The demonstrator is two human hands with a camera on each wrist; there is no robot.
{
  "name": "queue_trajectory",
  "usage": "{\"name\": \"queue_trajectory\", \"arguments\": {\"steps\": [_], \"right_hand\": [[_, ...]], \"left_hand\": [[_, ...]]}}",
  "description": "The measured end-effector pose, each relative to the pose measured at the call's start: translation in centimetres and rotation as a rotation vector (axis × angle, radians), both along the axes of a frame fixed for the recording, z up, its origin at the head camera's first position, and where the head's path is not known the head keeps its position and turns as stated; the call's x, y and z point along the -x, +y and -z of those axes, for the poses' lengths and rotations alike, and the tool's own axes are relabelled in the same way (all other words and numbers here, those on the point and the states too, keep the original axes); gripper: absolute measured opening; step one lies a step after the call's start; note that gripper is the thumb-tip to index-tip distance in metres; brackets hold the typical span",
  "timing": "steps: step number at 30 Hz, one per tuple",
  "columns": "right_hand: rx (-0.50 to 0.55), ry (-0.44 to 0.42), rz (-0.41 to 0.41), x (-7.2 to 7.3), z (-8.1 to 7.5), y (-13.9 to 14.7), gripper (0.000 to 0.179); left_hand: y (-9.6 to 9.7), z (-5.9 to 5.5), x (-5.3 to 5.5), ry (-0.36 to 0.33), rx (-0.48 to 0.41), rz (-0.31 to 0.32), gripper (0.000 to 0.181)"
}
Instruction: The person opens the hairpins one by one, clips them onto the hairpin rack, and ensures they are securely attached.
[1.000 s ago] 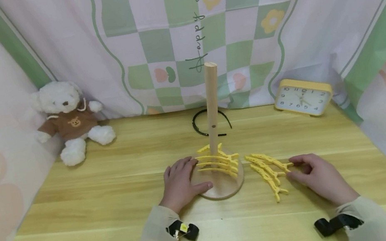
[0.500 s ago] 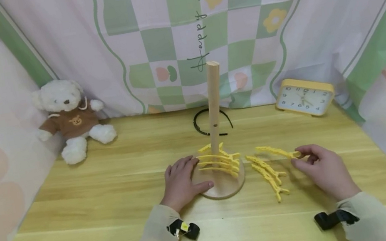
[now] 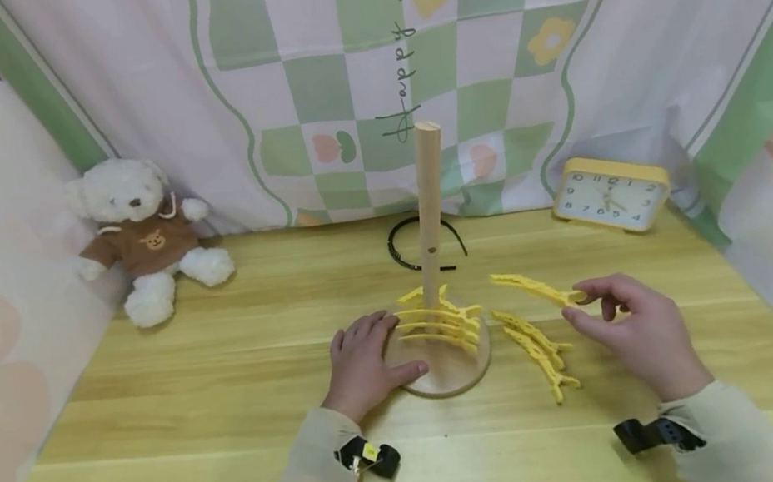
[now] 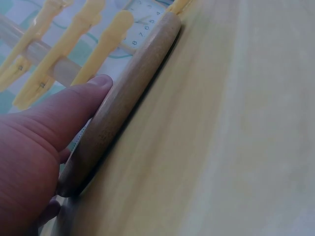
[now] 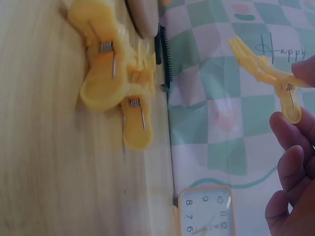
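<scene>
My right hand pinches a yellow hair clip by its handle end, with thumb and finger. The clip is raised, its long jaws pointing left toward the stand; its spring shows in the right wrist view. My left hand rests on the left side of the round wooden base, thumb along its top near the rim. From the base rises a wooden post. Several yellow clips sit crosswise, one above another, low on the post. Two more loose clips lie on the table between stand and right hand.
Behind the post lies a black headband. A yellow-framed clock leans at the back right, and a white plush bear in brown sits at the back left. A patterned curtain hangs along the table's far edge.
My right hand has picked up a clip from the loose pile, lifted it and brought it up and left toward the post. The left hand has stayed on the base.
</scene>
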State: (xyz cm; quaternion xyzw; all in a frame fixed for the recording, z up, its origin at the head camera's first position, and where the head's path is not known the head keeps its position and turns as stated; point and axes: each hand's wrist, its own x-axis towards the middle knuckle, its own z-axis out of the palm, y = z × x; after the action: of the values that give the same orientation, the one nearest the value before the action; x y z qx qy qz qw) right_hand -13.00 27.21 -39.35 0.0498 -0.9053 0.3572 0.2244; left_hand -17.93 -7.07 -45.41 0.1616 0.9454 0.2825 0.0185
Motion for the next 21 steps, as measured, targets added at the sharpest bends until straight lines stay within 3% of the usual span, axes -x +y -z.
{"name": "queue_trajectory", "arguments": {"steps": [13,21], "right_hand": [[0.035,0.080,-0.100,0.1,-1.1,-2.6,0.025],[0.032,0.086,-0.149,-0.2,-2.2,-4.2,0.024]], "left_hand": [[0.1,-0.2,0.0,-0.004,-0.003,0.000,0.088],[0.1,-0.1,0.0,-0.004,0.001,-0.003,0.088]]}}
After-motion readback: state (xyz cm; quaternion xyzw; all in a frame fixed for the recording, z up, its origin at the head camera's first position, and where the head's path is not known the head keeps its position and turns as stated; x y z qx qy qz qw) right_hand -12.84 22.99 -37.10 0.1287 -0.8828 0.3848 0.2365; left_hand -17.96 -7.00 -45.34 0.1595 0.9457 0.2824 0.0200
